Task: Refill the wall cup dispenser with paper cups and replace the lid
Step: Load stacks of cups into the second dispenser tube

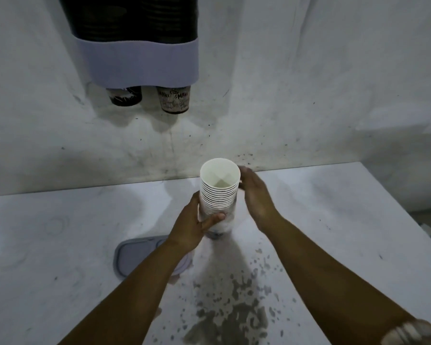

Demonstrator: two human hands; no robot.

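Left hand (192,227) wraps the lower part of the cup stack (218,195), thumb across the front, holding it upright over the table (334,220). Likely so the open mouths face up and the stack stays straight before lifting to the dispenser (139,56). Right hand (256,195) is flat, fingers together, beside the upper rims; blurred, so can't tell if it touches. Looks like it's steadying or squaring the stack.

Stack: white paper cups nested tight, rolled rims showing as close rings, top cup empty. Some clear wrap seems to hang at the bottom, unclear.

Dispenser is on the wall above, well apart from the stack: grey base, dark upper section, two printed cups (173,99) poking out below. Lid (135,255) lies flat on the table just under the left forearm, not yet replaced.
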